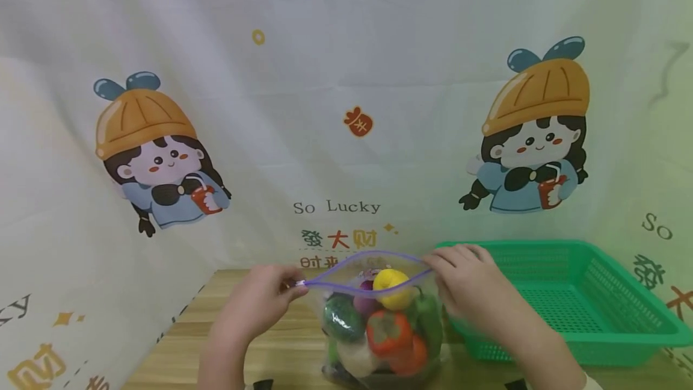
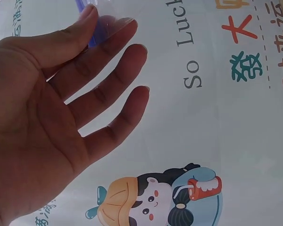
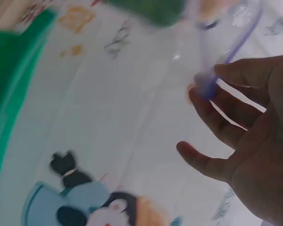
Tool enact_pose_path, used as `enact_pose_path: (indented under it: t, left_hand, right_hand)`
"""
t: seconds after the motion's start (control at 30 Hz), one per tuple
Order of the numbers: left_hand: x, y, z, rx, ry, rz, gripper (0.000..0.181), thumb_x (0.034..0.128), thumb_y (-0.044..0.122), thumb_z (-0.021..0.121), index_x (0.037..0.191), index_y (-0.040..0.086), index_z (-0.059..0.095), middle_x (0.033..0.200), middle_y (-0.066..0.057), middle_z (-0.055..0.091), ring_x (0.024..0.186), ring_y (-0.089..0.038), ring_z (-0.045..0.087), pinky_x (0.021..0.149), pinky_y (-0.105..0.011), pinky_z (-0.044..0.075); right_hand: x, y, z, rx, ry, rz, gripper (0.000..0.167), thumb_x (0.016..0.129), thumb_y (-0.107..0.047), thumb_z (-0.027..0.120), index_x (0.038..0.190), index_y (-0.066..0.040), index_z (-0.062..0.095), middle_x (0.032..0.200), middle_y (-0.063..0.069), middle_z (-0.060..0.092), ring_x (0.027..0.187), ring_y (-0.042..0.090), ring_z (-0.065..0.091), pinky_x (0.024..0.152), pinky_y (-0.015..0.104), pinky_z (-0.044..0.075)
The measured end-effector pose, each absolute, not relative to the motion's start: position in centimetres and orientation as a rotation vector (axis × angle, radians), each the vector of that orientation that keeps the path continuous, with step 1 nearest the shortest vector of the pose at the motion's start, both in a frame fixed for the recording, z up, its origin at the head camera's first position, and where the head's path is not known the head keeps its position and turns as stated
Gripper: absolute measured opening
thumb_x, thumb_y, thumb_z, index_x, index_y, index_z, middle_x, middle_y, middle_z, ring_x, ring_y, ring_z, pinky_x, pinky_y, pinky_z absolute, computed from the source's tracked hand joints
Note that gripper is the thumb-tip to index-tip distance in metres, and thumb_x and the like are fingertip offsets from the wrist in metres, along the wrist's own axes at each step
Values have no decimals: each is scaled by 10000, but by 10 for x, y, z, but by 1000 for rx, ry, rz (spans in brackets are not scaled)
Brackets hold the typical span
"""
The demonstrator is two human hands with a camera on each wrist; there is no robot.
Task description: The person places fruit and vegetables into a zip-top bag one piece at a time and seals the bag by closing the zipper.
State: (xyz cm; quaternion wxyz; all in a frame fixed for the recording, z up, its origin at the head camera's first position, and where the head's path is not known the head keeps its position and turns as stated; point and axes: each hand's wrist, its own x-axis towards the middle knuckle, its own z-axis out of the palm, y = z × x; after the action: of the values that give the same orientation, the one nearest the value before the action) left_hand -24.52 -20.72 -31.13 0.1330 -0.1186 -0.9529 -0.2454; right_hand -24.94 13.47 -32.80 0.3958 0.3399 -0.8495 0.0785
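A clear zip bag (image 1: 346, 284) with a purple zip edge stands on the table, its mouth partly open. Through the plastic show a yellow fruit (image 1: 392, 287), an orange-red persimmon (image 1: 388, 334), a dark green vegetable (image 1: 344, 318), a green pepper (image 1: 429, 318) and several others. At the left end of the zip, by a small white slider (image 1: 300, 283), my left hand (image 1: 265, 300) pinches the edge between thumb and index finger. My right hand (image 1: 470, 281) pinches the right end of the zip; in the right wrist view the purple edge (image 3: 240, 42) runs into its fingertips.
A green plastic basket (image 1: 574, 351) sits to the right of the bag, behind my right forearm. The wooden table (image 1: 184, 342) extends left of the bag. Behind it hangs a white printed cloth (image 1: 303, 137) with cartoon figures.
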Motion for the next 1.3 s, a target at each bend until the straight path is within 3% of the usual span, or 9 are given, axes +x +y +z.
enact_pose_path:
  t: [0.1,0.27,0.47,0.67,0.77,0.9,1.0,1.17,1.3]
  left_hand:
    - [-244,-208,-309,-351,-2772,-721,59,981,165,763,923,155,775,778,58,694,685,-131,557,625,-296,487]
    - [-244,-212,-307,-329,-2770,-711,91,987,194,767,904,159,778,733,63,656,652,-133,526,586,-284,447]
    - [-241,-221,-313,-384,-2763,-696,131,982,204,775,855,170,786,741,74,694,667,-95,541,605,-268,466]
    - [-239,-223,-315,-618,-2695,-683,127,989,48,719,996,126,818,881,50,771,737,-56,605,651,-227,533]
    - [-239,-221,-313,-656,-2681,-688,166,1005,40,696,1057,126,828,966,43,801,785,-40,641,686,-221,560]
    - [-239,-215,-309,-693,-2669,-665,160,1007,75,709,1073,145,837,1013,47,816,797,-18,641,698,-219,567]
    - [-237,-211,-307,-686,-2668,-641,159,989,60,721,995,167,839,918,72,788,712,-26,586,635,-217,524]
    - [-234,-205,-307,-568,-2731,-574,268,930,-12,709,816,224,767,773,103,677,646,-77,507,601,-237,443]
    - [-236,-204,-310,-575,-2743,-541,311,930,-22,681,767,243,671,751,98,627,645,-88,498,601,-237,422]
  right_hand:
    - [-231,111,-326,981,-2053,232,364,848,-35,764,1190,-160,760,1237,19,745,1158,239,703,1023,652,563]
    - [-212,65,-322,1171,-1998,409,274,895,-106,788,1141,-223,762,1244,-45,717,1224,185,663,1111,722,484]
    - [-220,24,-324,1143,-2083,407,243,946,-155,772,1183,-207,757,1262,-57,729,1235,157,666,1188,763,369]
    - [-241,-7,-334,1014,-2190,266,244,1025,-328,723,1245,-224,746,1380,-47,688,1340,198,620,1209,771,328]
    - [-247,-15,-339,960,-2218,214,260,1064,-382,654,1249,-227,750,1318,-79,725,1289,175,655,1217,747,342]
    - [-253,-18,-344,905,-2227,223,204,1071,-337,642,1175,-213,766,1189,-93,782,1184,148,717,1213,662,414]
    - [-256,-17,-346,895,-2210,256,146,1048,-309,674,1106,-217,772,1126,-98,792,1139,139,728,1203,630,440]
    - [-258,-13,-347,941,-2212,333,149,1037,-345,695,1043,-243,804,1079,-136,809,1121,135,696,1189,773,347]
    - [-260,-8,-345,942,-2208,394,119,1004,-351,745,990,-268,828,996,-181,813,1134,134,665,1175,844,271]
